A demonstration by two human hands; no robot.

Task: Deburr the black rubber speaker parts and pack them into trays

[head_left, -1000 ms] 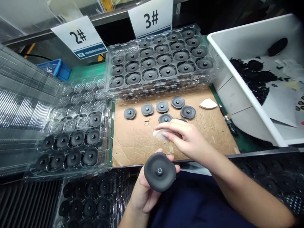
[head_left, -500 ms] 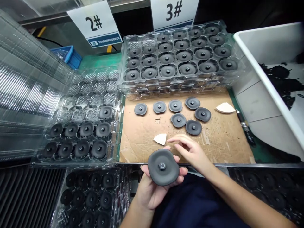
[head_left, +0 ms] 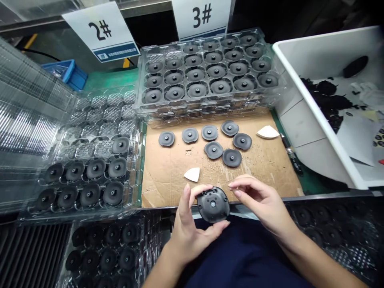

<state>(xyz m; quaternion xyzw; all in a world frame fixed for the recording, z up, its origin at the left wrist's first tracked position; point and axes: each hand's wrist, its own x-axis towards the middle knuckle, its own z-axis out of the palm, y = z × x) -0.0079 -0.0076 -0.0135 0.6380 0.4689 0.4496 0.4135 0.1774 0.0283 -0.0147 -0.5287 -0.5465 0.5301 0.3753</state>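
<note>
Left grip curled under and around a dark grey moulded disc, back face up with small holes and a centre boss, held just in front of the tabletop edge. Roundish, no clear long axis. Right grip empty, half curled, fingertips just beside the disc's upper right edge; contact unclear. Left hand is the nearer, holding it. Beyond: cardboard sheet with a cream triangular wedge near the disc, seven more discs lying loose further back. Behind, stacked clear blister tray full of discs; second clear tray left, partly filled. White bin right, scraps inside.
</note>
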